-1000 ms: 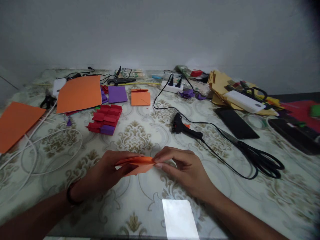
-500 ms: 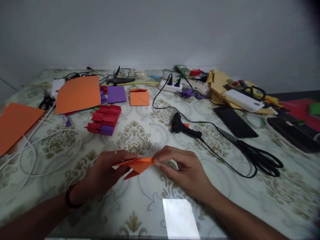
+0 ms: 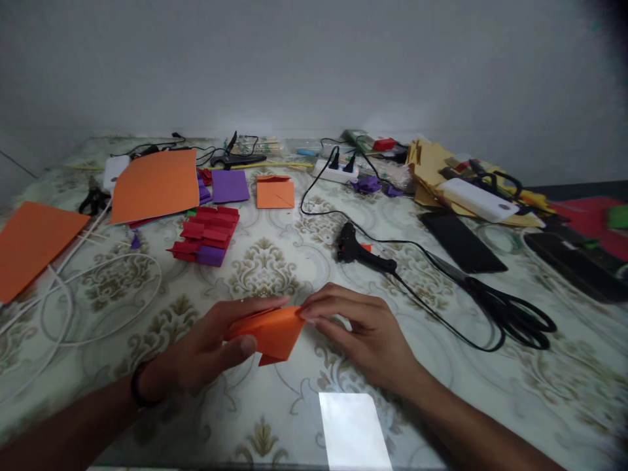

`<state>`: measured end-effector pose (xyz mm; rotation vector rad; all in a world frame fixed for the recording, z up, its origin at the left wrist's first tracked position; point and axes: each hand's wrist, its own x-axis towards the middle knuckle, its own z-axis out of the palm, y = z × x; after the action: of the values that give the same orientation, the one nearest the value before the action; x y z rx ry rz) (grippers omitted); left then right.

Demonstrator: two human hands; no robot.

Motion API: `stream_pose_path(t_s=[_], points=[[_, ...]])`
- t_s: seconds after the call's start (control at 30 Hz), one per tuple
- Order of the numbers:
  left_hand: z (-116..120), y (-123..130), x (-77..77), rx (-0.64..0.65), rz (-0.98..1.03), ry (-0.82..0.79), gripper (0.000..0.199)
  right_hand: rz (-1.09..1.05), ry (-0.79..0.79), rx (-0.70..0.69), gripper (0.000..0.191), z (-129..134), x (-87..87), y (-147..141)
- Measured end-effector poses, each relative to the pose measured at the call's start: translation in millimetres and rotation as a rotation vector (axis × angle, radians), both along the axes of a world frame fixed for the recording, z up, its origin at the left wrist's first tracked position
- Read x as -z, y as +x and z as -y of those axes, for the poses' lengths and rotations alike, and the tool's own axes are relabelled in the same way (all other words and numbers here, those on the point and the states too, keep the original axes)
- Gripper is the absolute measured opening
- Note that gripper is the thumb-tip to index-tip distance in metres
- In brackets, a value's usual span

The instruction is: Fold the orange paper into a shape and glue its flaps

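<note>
Showing more face than before, the paper (image 3: pixel 279 333) at lower centre seems still mid-handling, left hand (image 3: pixel 196 353) closed on it, right hand (image 3: pixel 366 327) pinching its corner with drawn-in fingertips.

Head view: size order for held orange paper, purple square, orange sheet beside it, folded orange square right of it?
1. Orange sheet
2. Held orange paper, nearer the camera
3. Purple square and folded orange square: look alike, unranked

Left hand (image 3: pixel 203 343), right hand (image 3: pixel 360 324) holding folded orange paper (image 3: pixel 277 333); glue gun (image 3: pixel 370 256) beyond, black scissors (image 3: pixel 483 296) farther right.
</note>
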<state>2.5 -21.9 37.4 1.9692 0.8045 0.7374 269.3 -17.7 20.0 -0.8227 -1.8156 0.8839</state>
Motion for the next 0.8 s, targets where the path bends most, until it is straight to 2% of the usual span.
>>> stream_pose_path(t_s=[0.13, 0.3, 0.37, 0.47, 0.57, 0.67, 0.8], points=[[-4, 3, 5.0, -0.021, -0.044, -0.09, 0.04, 0.036, -0.03, -0.002, 0.014, -1, 0.4, -1], [-6, 7, 9.4, -0.034, -0.146, -0.031, 0.036, 0.021, -0.141, -0.021, 0.01, -2, 0.4, -3], [-6, 8, 9.5, -0.046, -0.174, 0.026, 0.038, -0.053, -0.254, -0.03, 0.008, -1, 1.3, -4], [-5, 7, 13.0, -0.053, -0.166, 0.185, 0.044, -0.214, -0.471, -0.011, 0.022, 0, 3.8, -7], [-6, 5, 20.6, -0.041, -0.139, 0.311, 0.058, -0.211, -0.629, -0.053, 0.029, 1, 6.2, -10], [-5, 1, 26.9, -0.035, -0.152, 0.373, 0.07, -0.104, -0.662, -0.109, 0.035, 3, 7.5, -12], [-2, -1, 28.6, -0.036, -0.231, 0.419, 0.075, -0.05, -0.615, -0.107, 0.04, 4, 8.0, -12]])
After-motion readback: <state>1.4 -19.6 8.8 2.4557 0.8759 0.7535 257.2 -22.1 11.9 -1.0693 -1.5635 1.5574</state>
